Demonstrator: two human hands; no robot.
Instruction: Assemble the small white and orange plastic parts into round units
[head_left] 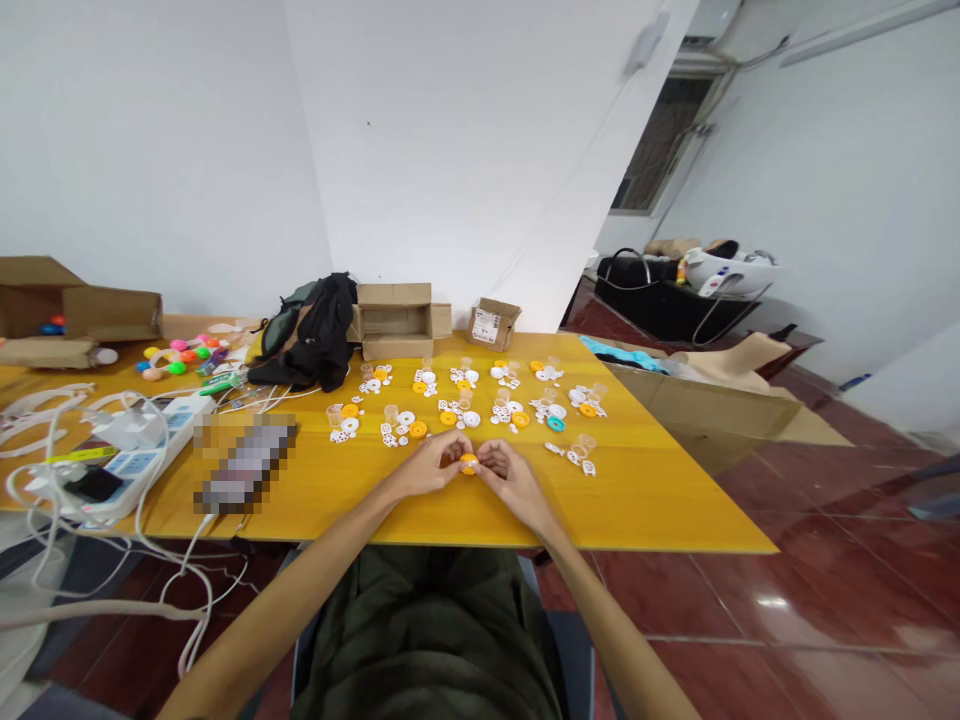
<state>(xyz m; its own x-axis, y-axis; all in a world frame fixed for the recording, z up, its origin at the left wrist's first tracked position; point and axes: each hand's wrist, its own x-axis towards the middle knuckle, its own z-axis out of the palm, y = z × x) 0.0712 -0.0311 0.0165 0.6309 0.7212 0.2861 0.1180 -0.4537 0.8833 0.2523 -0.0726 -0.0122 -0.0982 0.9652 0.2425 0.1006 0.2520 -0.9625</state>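
Observation:
Between my fingertips is a small round orange plastic piece [468, 464] with a white part on its top. My left hand [436, 466] pinches it from the left, thumb and finger closed. From the right, my right hand [510, 474] has its fingers curled and its fingertips on the same piece. Just beyond my hands lie small groups of parts: orange discs [418, 430], white discs [471, 420], clear cups [501, 399] and perforated white pieces [388, 434]. A teal disc [555, 423] belongs to one group on the right.
An open cardboard box [397, 320] and a smaller carton [493, 325] stand at the back. A black bag [319, 335] lies beside them. At left are a blurred-out phone-like object [251, 462], a power strip [150, 455] with tangled cables, and colourful balls [176, 367]. The table's front edge is near me.

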